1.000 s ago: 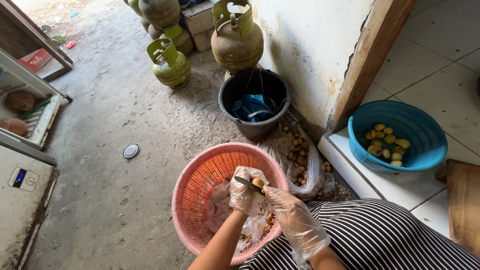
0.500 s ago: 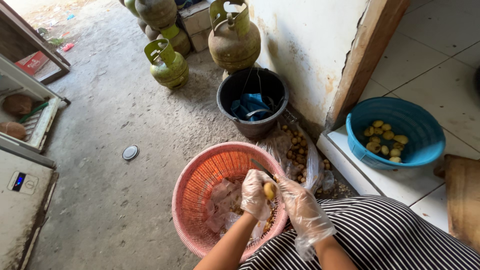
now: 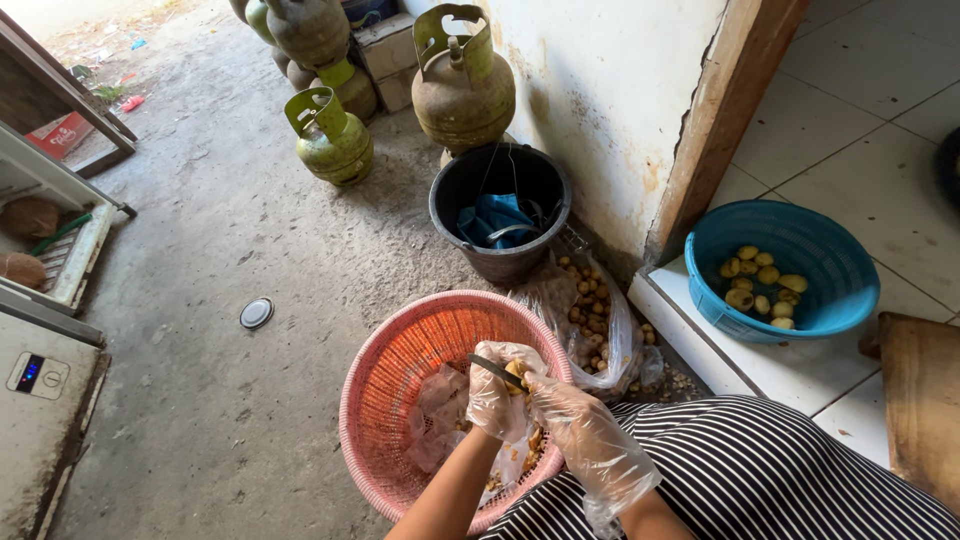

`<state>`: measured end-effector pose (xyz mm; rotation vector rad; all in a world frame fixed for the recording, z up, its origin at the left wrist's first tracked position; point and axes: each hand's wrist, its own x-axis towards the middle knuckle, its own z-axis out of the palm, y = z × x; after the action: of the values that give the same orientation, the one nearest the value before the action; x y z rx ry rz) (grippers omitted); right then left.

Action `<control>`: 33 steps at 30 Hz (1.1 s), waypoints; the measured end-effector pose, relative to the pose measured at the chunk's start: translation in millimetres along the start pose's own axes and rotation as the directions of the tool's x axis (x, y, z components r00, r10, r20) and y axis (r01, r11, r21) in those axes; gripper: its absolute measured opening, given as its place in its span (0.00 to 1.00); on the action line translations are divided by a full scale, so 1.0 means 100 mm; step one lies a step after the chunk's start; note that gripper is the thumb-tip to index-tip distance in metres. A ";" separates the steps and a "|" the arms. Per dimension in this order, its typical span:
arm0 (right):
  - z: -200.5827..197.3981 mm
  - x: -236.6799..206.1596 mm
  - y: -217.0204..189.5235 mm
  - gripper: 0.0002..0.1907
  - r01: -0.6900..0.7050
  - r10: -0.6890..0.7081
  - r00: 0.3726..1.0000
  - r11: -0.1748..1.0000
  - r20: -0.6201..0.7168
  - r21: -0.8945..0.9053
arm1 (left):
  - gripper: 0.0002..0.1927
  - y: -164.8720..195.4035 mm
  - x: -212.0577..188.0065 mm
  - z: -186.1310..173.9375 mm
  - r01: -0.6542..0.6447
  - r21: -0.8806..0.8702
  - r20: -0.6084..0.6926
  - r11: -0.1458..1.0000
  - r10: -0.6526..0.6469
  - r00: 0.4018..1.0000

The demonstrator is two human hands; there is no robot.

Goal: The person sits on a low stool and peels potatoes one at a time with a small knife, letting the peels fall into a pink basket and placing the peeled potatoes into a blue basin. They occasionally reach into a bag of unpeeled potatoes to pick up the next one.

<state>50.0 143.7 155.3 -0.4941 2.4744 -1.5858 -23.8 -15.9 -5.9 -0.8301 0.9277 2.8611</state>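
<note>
Landmark: round pink plastic mesh basket (image 3: 385, 400) on the concrete floor, directly before the seated person.

1. Left hand (image 3: 500, 400), in a clear plastic glove, over the basket's near right part. Closed around a small yellow-brown potato (image 3: 517, 372), which sits at the fingertips, half hidden by the glove.
2. Right hand (image 3: 580, 425), in a clear plastic glove, just right of the left hand and touching it. Closed on a small dark-bladed knife (image 3: 492, 368); the blade lies across the top of the potato, pointing toward the basket's centre. The handle is hidden in the grip.
3. Crumpled thin plastic sheet and peelings (image 3: 440, 420) inside the basket, under and left of the hands.
4. Clear plastic bag of small brown unpeeled potatoes (image 3: 590, 315), touching the basket's far right rim. Many pieces remain in it.
5. Round blue plastic basin (image 3: 830, 300), well right of the basket on the white tiled step. It holds about ten pale yellow peeled potatoes (image 3: 760, 285), covering only part of the bottom.
6. Black plastic bucket (image 3: 480, 180) with blue cloth inside, just beyond the basket, against the white wall.
7. Green metal gas cylinders (image 3: 330, 140), farther beyond the basket, left of the bucket.

Progress, as judged: a small share is peeled and set in the basin; the larger share in the bag is untouched; one piece is under the knife.
</note>
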 end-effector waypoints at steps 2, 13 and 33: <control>0.00 0.01 -0.01 0.21 0.001 -0.001 1.000 1.000 -0.006 0.004 | 0.19 0.02 0.03 0.02 -0.048 -0.064 0.013 0.997 0.049 0.999; -0.03 0.00 0.03 0.21 0.122 -0.125 0.991 0.990 -0.044 -0.066 | 0.29 0.02 0.01 -0.03 -0.145 0.136 0.236 0.980 0.110 0.965; -0.03 -0.03 0.11 0.19 0.119 -0.125 0.988 0.991 -0.088 -0.068 | 0.18 -0.03 0.06 -0.01 -0.004 -0.055 0.338 0.998 0.022 0.941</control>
<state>50.1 151.5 146.8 -0.6057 2.6154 -1.6135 -27.8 -14.8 -11.5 -0.3129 0.8173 2.9162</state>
